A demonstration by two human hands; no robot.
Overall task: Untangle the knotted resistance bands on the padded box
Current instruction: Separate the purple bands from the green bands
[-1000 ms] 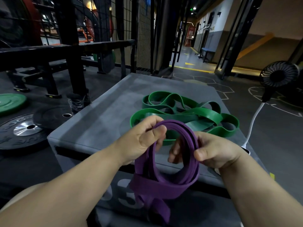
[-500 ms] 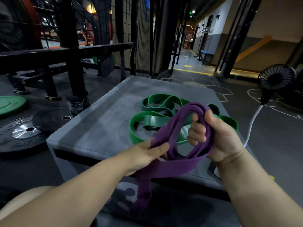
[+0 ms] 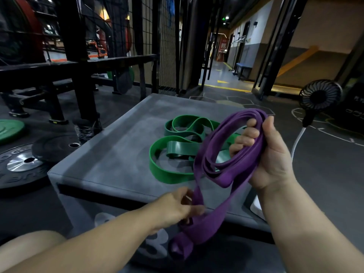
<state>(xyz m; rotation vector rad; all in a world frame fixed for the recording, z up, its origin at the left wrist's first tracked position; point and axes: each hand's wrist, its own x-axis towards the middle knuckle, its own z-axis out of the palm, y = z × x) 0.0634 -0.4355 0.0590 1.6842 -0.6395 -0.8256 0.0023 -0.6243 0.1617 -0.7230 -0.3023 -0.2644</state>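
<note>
Okay, your right hand is raised over the right side of the padded box, fingers curled tight round several coiled loops of the purple resistance band, thumb on the outer side of the bundle. Your left hand sits lower, at the near edge of the box top, pinching a single strand of the same purple band; it's blurred, so the exact finger placement isn't clear. From the coil, two purple strands run down past the near edge and end in a folded loop hanging in front of the box's front face, next to a large pale printed number. The green resistance band lies flat on the box top, towards its right half, in overlapping loops with one stretch crossing through another; the purple coil is in front of its right part, so you can't tell whether the two touch there. On the floor off the left edge are a black weight plate and a green weight plate. Off the right edge stands a small black fan with a white cable.
</note>
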